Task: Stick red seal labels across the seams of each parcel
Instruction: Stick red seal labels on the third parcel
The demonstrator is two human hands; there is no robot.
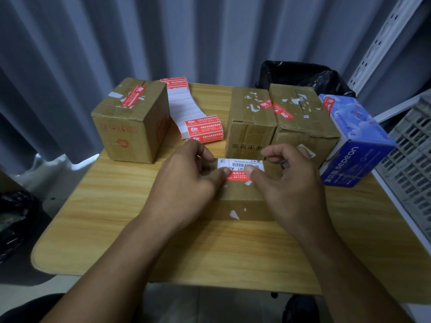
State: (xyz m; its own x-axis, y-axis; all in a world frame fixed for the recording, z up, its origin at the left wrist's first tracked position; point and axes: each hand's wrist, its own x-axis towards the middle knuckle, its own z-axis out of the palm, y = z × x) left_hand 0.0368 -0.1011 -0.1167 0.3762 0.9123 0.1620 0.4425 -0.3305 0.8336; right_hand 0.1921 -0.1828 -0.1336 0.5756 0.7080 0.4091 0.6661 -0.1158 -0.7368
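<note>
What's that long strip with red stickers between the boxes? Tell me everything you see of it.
A long label strip of white backing paper lies on the wooden table, beside the left cardboard box. Its middle is bare white, labels already peeled. At the near end red labels with white print remain, three showing, and a few at the far end, which rises beside the box. No hand holds it; the left hand is just in front.

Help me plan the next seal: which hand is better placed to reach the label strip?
Probably left. Both hold the parcel, but the left hand lies just in front of the label strip; the right hand is farther off, by the brown boxes.
</note>
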